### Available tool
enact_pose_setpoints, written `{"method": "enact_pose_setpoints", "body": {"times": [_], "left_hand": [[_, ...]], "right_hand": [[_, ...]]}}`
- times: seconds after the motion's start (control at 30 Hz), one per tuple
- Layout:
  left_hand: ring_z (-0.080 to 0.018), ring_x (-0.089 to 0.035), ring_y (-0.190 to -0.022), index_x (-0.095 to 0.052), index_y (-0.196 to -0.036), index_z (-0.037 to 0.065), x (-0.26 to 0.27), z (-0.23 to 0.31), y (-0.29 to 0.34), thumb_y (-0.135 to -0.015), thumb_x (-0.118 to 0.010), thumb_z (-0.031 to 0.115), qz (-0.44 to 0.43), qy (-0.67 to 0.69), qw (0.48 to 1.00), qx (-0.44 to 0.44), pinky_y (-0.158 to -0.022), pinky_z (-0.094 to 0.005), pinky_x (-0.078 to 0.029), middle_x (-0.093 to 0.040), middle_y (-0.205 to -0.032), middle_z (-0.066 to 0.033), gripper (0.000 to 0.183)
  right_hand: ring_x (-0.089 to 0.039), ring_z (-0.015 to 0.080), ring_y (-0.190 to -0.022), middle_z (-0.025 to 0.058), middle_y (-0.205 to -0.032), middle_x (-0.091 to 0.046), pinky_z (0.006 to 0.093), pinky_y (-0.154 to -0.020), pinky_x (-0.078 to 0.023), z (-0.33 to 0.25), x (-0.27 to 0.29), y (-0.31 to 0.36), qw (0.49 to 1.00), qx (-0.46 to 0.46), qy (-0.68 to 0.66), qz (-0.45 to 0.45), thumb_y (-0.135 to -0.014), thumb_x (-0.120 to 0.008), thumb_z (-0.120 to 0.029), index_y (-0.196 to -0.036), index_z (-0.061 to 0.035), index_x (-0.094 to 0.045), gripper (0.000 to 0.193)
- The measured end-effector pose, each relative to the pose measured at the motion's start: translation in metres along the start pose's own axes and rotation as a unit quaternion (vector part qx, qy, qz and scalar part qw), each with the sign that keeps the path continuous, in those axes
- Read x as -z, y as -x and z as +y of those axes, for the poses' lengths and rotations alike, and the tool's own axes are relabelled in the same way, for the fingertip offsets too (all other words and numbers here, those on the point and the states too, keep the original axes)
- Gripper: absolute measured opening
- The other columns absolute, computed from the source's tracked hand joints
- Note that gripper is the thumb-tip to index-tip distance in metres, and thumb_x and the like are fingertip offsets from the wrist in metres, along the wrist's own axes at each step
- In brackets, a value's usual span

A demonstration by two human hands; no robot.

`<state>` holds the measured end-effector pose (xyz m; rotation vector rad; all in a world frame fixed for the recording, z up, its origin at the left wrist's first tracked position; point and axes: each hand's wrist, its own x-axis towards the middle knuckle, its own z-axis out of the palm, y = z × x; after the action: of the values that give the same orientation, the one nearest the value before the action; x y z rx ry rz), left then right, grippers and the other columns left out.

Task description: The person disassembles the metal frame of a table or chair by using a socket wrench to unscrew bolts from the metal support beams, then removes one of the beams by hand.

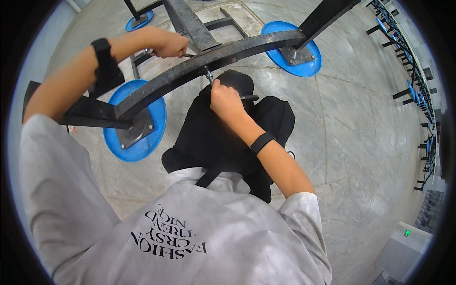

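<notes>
A curved dark metal bar [171, 75] of an overturned seat frame runs across in front of me. My left hand [170, 45] is closed around a slim metal wrench [188, 55] on the bar's far side. The wrench's tip reaches the bar near a straight beam [190, 26]. On the near side, my right hand [227, 99] is wrapped around a socket wrench [249, 97] with a dark handle. Its silver socket end [209, 75] points up against the bar's near face. Any bolt head inside the socket is hidden.
Round blue seats [159, 124] [311, 64] lie face down under the bar's ends, bolted to dark plates. Another blue seat [141, 21] is farther back. Grey floor [361, 142] surrounds the frame. More frames with blue seats [413, 90] line the right. A pale box [403, 249] stands lower right.
</notes>
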<state>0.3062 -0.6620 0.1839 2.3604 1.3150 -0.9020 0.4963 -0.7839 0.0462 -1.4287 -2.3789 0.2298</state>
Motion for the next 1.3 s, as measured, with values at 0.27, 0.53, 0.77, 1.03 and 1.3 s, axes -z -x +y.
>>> {"method": "enact_pose_setpoints", "body": {"times": [0.27,0.53,0.77,1.03,1.3], "left_hand": [[-0.0216,-0.054,-0.039,-0.058,-0.112,-0.001,0.041,0.024,-0.005,-0.082,-0.044,0.007,-0.146,-0.024,0.988,0.053,-0.037,-0.0351,-0.042,-0.054,-0.05,-0.0112,0.034],[-0.0273,-0.061,-0.055,-0.065,-0.104,0.003,0.014,0.017,0.002,-0.079,-0.049,0.009,0.005,-0.009,0.998,0.06,-0.047,-0.0412,-0.046,-0.063,-0.07,-0.0165,0.03],[-0.0346,-0.065,-0.084,-0.067,-0.09,0.001,0.003,0.025,0.012,-0.075,-0.052,0.005,0.069,-0.05,0.995,0.051,-0.066,-0.0436,-0.05,-0.066,-0.091,-0.019,0.021],[-0.0343,-0.059,-0.07,-0.061,-0.082,-0.003,-0.018,0.014,0.021,-0.08,-0.049,0.008,0.167,0.033,0.985,0.011,-0.065,-0.0437,-0.045,-0.062,-0.073,-0.0193,0.017],[-0.0334,-0.061,-0.072,-0.063,-0.085,-0.001,-0.008,0.019,0.034,-0.081,-0.052,0.013,0.128,0.027,0.99,0.041,-0.066,-0.0435,-0.046,-0.063,-0.074,-0.0177,0.019]], "right_hand": [[-0.066,0.0339,-0.063,0.0203,-0.067,-0.063,0.0392,-0.057,-0.054,-0.002,0.0,-0.002,0.999,0.031,0.02,0.017,-0.074,-0.058,-0.004,-0.084,0.0039,-0.048,0.017],[-0.061,0.0432,-0.067,0.0269,-0.069,-0.06,0.0482,-0.064,-0.051,-0.007,0.006,0.0,0.993,-0.075,-0.085,0.021,-0.074,-0.057,-0.004,-0.084,0.004,-0.052,0.014],[-0.056,0.0453,-0.062,0.0265,-0.064,-0.058,0.0475,-0.059,-0.046,-0.001,0.018,-0.003,0.958,-0.104,-0.259,0.062,-0.073,-0.055,-0.003,-0.072,0.0051,-0.055,0.008],[-0.044,0.0066,-0.047,-0.0025,-0.057,-0.048,0.0227,-0.046,-0.034,0.004,-0.001,0.003,0.768,-0.214,-0.603,0.024,-0.078,-0.054,-0.004,-0.098,0.0047,-0.064,0.024],[-0.04,0.0081,-0.045,-0.0012,-0.057,-0.044,0.0239,-0.046,-0.034,-0.006,-0.008,0.007,0.673,-0.225,-0.704,0.032,-0.081,-0.053,-0.002,-0.103,0.0085,-0.059,0.025]]}}
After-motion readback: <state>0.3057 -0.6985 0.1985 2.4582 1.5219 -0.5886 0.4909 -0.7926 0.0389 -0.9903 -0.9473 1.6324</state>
